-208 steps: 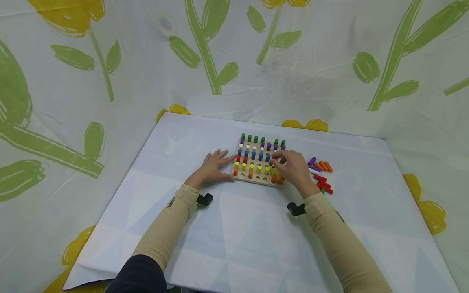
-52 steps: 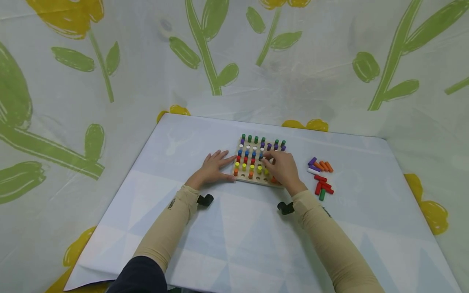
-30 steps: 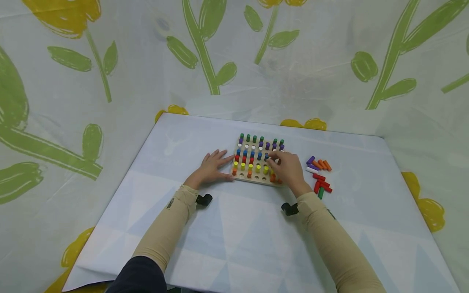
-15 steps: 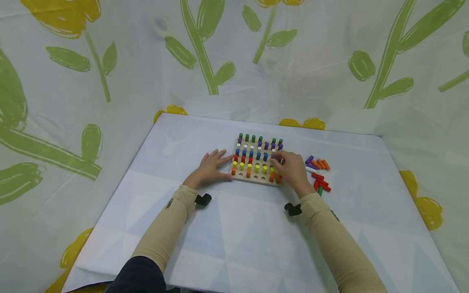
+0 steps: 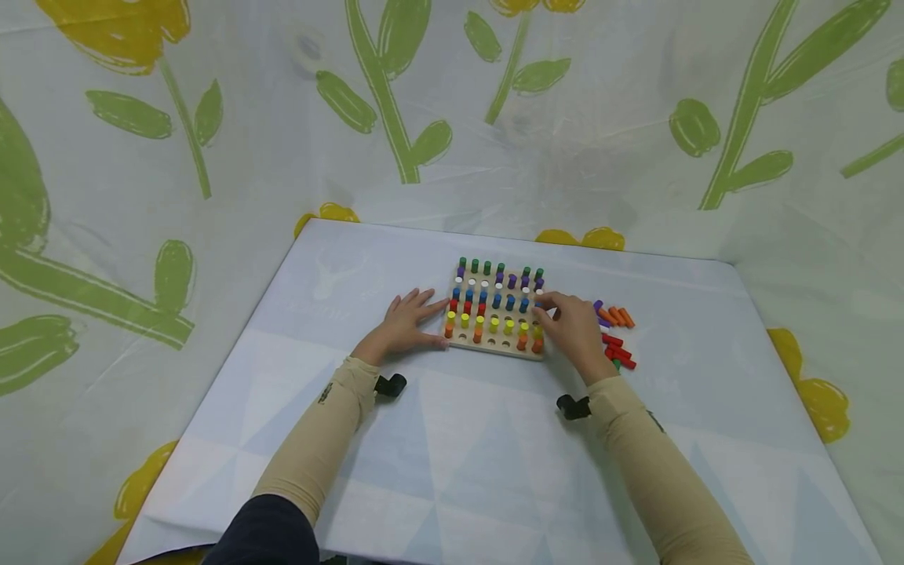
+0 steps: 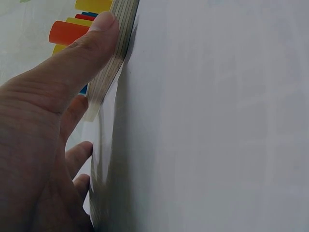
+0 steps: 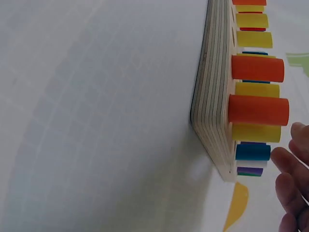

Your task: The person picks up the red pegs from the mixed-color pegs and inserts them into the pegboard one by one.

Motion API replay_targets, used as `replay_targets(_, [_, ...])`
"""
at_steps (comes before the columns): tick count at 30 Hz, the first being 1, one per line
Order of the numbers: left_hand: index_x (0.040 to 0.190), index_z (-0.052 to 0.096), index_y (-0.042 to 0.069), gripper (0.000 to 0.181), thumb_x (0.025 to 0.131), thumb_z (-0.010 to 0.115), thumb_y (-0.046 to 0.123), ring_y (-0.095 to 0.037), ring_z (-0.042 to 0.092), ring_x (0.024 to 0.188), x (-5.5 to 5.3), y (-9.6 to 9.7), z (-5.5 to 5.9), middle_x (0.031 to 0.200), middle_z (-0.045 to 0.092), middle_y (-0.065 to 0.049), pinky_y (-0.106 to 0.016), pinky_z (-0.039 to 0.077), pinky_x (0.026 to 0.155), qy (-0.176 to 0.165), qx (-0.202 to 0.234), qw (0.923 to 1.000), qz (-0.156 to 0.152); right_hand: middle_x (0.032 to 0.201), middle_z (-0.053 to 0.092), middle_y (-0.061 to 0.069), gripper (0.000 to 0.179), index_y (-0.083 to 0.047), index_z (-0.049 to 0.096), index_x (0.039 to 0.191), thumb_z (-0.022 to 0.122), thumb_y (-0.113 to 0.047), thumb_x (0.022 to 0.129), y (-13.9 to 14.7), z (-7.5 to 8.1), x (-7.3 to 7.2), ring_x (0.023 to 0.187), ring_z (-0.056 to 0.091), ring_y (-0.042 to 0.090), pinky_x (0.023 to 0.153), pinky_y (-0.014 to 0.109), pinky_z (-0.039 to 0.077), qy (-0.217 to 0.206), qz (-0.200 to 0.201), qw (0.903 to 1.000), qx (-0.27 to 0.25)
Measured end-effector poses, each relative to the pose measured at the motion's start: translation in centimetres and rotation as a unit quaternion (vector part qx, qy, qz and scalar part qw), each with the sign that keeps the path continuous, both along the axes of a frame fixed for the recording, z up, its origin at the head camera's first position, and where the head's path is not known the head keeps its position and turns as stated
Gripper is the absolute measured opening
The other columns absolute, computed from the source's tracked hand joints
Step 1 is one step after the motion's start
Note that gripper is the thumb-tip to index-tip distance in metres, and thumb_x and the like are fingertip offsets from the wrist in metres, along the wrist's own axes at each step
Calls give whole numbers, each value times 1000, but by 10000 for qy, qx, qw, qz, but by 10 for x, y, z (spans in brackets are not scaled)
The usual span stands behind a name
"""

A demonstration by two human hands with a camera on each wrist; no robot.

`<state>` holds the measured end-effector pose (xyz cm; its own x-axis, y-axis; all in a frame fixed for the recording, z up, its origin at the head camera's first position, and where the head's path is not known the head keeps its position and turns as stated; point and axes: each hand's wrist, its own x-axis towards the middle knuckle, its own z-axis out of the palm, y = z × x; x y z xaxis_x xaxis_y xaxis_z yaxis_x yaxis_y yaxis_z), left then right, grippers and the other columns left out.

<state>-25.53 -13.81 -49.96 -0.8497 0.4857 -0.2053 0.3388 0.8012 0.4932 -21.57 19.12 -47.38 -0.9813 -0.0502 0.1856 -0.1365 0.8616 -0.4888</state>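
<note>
The pegboard [image 5: 494, 351] lies flat on the worktop [image 5: 424, 447], between the two hands. The left hand [image 5: 402, 326] has its fingers spread and grips nothing; its thumb rests against the pegboard's edge, beside an orange peg [image 6: 70, 33]. The right hand [image 5: 574, 326] has its fingers slightly bent, thumb apart from index finger, with no peg visible between them. Its index fingertip is at the free end of a blue peg [image 7: 253, 152] in the outermost right column (contact cannot be confirmed).

Change: over the last second the right hand has shifted rightward along the blue row, uncovering pegs behind it. A third red peg [image 5: 482, 309] now stands near the left of its row, where two stood earlier.

Implication: the blue row appears filled, so the present step is judged to be checking or seating it. The red row shows bare holes further right; loose red pegs [image 5: 613, 340] and loose orange pegs [image 5: 617, 316] lie beyond the right hand.
</note>
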Motion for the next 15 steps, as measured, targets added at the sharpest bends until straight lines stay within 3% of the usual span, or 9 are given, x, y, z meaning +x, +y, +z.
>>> replay_targets(7, [161,30,29,93,86,73,61,-33,-2,157,-1,-1,-3,171,12,-9,-55,-8,123,-3,-15,10000,-28,102,75,10,28,-8,73,120,69,-25,99,9,3,7,81,59,27,73,39,48,223,10,9997,78])
replay_targets(15, [161,31,28,93,85,74,61,-34,-1,157,-1,-1,-2,171,13,-9,-56,-7,124,40,4,10000,-29,101,75,10,28,-7,73,117,70,-27,98,20,0,11,80,59,25,72,37,47,169,-130,9998,-12])
